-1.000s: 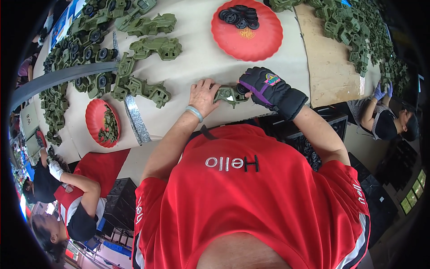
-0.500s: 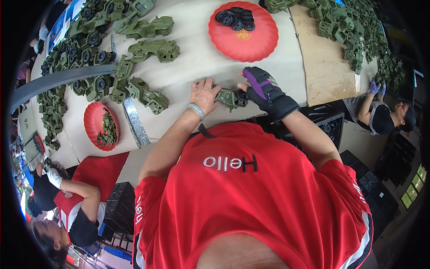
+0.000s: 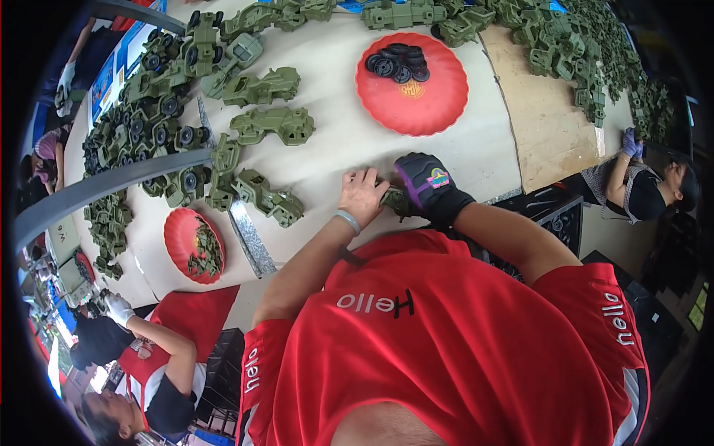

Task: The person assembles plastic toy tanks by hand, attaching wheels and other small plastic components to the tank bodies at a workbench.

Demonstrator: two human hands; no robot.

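At the near edge of the table, a green plastic toy car body is held between my two hands. My left hand, bare with a pale band at the wrist, has its fingers closed on the car's left end. Over the right end presses my right hand, in a black and purple glove; its fingers hide most of that end. Beyond them, a red scalloped plate carries a pile of black toy wheels. Loose green car bodies lie to the left of the plate.
A red dish with small green parts stands at left. Many toy cars crowd the far left beside a grey curved bar. Brown cardboard lies at right, with more green parts behind. Co-workers sit at both sides.
My gloved right hand has turned and closed over the right end of the toy car, covering the black wheel seen there before. The whole view has shifted slightly.
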